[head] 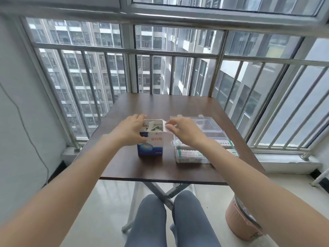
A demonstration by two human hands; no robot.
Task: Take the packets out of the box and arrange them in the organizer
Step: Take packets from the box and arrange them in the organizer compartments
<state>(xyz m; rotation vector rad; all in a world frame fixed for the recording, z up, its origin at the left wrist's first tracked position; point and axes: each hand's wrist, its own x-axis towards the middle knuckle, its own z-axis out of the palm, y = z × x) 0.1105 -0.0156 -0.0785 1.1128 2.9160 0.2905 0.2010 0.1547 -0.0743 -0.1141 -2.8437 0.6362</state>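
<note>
A blue and white cardboard box (151, 145) stands open on the brown table (160, 168), with several packets (153, 127) jumbled inside it. My left hand (130, 131) grips the box's left side, thumb on the front face and fingers curled over the top rim. My right hand (185, 131) is at the box's right edge and pinches its white top flap (165, 129). To the right lies a clear plastic organizer (204, 139) with its lid folded back; several green and white packets (190, 154) lie flat in its near compartments.
The table is a small folding one set against a metal balcony railing (160, 52). A pink bin (243, 220) stands on the floor at the lower right. My knees (170, 220) are under the table's near edge.
</note>
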